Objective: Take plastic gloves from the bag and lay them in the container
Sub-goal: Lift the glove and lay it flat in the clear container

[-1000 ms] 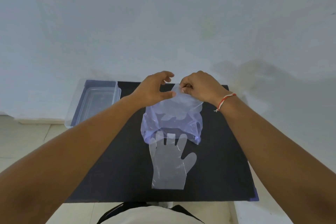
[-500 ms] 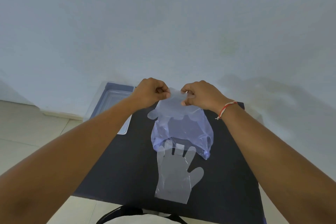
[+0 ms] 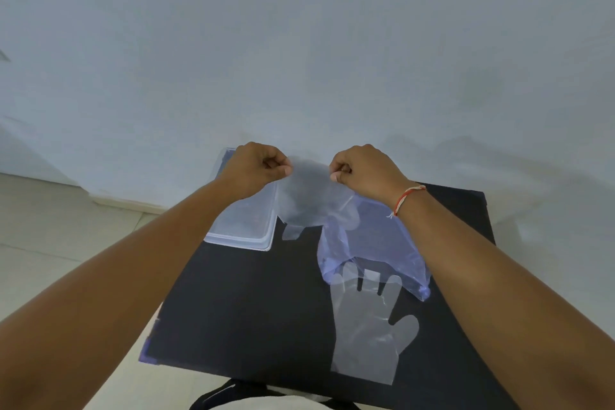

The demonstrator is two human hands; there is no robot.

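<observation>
My left hand (image 3: 258,166) and my right hand (image 3: 361,168) pinch the two top corners of a clear plastic glove (image 3: 304,200), which hangs stretched between them above the table's far edge, fingers pointing down. A bluish plastic bag (image 3: 376,243) lies on the black table under my right wrist. A second clear glove (image 3: 369,326) lies flat on the table in front of the bag, its fingertips tucked under the bag's edge. The clear rectangular container (image 3: 248,230) sits at the table's far left corner, partly under my left forearm.
The black table (image 3: 239,309) stands against a pale wall (image 3: 299,43). Tiled floor (image 3: 66,226) shows to the left of the table. A wrist thread (image 3: 404,198) circles my right wrist.
My hands have moved apart and lifted the held glove out of the bag, spreading it wide. The view has swung left, so table and bag sit further right.
</observation>
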